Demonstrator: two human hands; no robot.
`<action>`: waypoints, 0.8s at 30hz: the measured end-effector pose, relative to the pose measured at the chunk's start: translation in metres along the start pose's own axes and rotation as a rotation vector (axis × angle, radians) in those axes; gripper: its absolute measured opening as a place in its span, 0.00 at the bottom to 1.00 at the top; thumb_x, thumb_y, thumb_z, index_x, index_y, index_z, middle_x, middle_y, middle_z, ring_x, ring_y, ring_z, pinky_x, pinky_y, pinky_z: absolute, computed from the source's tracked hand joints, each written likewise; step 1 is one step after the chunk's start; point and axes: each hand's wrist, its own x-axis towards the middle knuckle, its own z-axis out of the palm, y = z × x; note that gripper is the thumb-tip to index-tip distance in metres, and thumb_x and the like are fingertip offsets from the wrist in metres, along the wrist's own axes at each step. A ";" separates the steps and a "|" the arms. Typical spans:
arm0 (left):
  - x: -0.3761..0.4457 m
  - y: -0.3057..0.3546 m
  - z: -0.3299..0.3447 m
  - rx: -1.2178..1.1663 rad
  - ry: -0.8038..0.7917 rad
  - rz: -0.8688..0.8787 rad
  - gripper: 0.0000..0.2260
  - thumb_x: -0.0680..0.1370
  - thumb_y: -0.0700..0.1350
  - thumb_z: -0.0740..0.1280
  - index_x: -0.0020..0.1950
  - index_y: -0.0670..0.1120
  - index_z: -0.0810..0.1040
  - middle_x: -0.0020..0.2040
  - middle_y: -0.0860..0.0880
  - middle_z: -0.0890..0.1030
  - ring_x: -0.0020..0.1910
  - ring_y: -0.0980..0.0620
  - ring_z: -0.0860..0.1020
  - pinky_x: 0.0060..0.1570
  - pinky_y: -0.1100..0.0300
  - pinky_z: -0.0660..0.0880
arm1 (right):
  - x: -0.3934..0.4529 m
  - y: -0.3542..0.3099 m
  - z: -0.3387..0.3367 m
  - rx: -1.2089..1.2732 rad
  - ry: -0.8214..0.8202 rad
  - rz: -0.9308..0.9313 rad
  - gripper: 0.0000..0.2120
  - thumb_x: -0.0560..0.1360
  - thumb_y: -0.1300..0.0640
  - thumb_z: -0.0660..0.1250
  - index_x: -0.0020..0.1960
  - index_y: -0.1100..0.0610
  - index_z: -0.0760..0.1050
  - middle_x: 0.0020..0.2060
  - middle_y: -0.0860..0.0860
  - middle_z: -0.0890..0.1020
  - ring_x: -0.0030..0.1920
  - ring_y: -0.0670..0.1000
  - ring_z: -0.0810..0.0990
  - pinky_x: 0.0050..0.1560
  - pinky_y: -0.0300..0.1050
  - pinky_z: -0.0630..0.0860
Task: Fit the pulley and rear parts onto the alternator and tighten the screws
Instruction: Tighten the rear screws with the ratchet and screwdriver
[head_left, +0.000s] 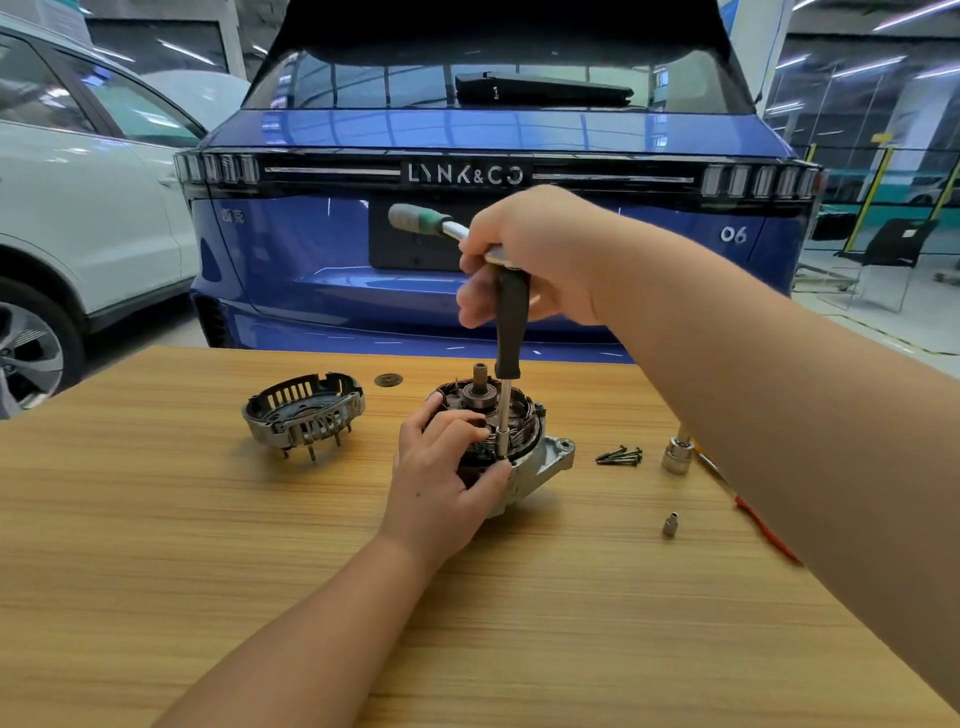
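Directly at six o'clock below the right hand (524, 254), which grips the upright driver (511, 332), the left hand (441, 467) clasps the alternator (524, 452).

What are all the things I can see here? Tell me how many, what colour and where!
table: one, light wood, under everything
alternator: one, silver and dark, middle of table
rear cover: one, silver-grey, left of alternator
screws: small pile, dark, right of alternator
big socket: one, silver, right of screws
small socket: one, silver, nearer, right side
round disc: one, dark, far table edge
ratchet: one, silver with grey-green handle, held up
driver: one, black handle, standing on alternator
blue car: one, behind table
white car: one, left
left hand: steadies alternator
right hand: grips ratchet and driver
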 end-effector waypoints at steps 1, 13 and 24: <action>0.000 0.000 0.000 0.001 0.001 0.000 0.11 0.76 0.49 0.73 0.55 0.48 0.79 0.63 0.57 0.77 0.77 0.51 0.56 0.73 0.47 0.56 | 0.000 0.004 0.000 0.166 -0.024 0.043 0.07 0.80 0.57 0.60 0.50 0.59 0.75 0.34 0.53 0.86 0.40 0.55 0.88 0.55 0.55 0.78; 0.001 -0.003 0.001 0.022 0.012 0.018 0.15 0.75 0.56 0.69 0.56 0.49 0.80 0.62 0.61 0.74 0.75 0.58 0.54 0.71 0.52 0.55 | 0.003 0.063 0.023 0.523 0.451 -0.500 0.06 0.82 0.49 0.64 0.55 0.44 0.80 0.53 0.43 0.84 0.55 0.42 0.81 0.58 0.43 0.78; -0.001 0.001 0.001 -0.003 0.024 0.010 0.13 0.75 0.54 0.70 0.55 0.49 0.80 0.61 0.60 0.75 0.74 0.58 0.54 0.71 0.49 0.55 | 0.003 0.072 0.012 -0.493 0.467 -0.965 0.16 0.81 0.60 0.60 0.66 0.64 0.77 0.54 0.57 0.80 0.53 0.57 0.78 0.52 0.58 0.76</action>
